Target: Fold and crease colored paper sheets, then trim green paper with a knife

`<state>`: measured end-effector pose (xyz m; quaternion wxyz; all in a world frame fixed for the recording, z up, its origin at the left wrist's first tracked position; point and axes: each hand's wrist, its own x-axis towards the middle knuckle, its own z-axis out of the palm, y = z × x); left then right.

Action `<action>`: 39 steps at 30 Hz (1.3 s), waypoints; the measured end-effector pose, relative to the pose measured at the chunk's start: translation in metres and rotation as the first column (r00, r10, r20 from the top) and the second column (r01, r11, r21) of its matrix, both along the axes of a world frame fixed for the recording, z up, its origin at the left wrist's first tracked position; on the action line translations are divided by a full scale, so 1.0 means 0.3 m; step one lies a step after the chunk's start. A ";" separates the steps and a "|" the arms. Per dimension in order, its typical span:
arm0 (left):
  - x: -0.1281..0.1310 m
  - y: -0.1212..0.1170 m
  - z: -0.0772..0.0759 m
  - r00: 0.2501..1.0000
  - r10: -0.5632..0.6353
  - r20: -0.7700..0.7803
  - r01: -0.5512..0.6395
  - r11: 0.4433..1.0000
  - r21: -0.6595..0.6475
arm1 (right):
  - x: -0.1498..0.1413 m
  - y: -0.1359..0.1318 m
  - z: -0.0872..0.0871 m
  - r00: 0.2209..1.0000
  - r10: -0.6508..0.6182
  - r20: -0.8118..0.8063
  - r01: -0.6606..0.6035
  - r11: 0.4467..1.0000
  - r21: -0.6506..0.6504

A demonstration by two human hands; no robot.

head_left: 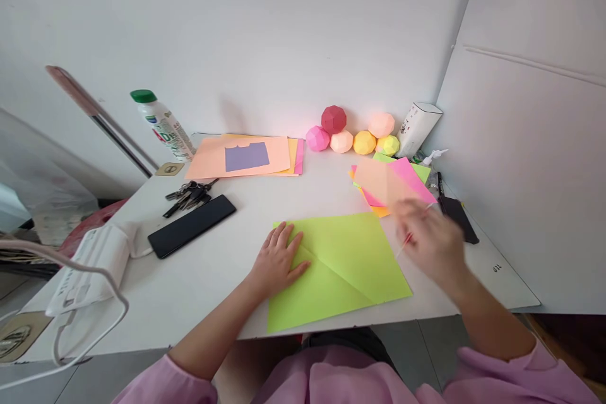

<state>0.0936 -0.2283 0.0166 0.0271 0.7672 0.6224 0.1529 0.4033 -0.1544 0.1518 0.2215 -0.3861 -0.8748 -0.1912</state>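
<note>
A lime-green sheet of paper [345, 265] lies at the desk's front edge, with a diagonal crease across it. Spread flat on its left part is my left hand [279, 255], fingers apart. My right hand [428, 237], smeared by motion, is closed just beyond the sheet's right edge. Its fingers grip a slim white pen-like tool with a red part [406, 240]; blur hides its exact kind. Behind that hand sits a loose pile of coloured paper [386, 182] in peach, pink, green and orange.
Several faceted paper balls [334, 120] line the wall. At the back left are stacked sheets [208, 158] with a purple piece on top, a bottle [163, 126], keys [192, 196] and a black phone [192, 226]. A power strip [89, 268] with cables lies left; a black flat object [458, 219] lies right.
</note>
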 end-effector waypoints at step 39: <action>-0.036 0.015 0.003 0.995 0.057 0.079 -0.065 0.993 0.098 | -0.196 0.176 -0.346 0.806 -0.225 -0.548 -0.297 0.647 -0.702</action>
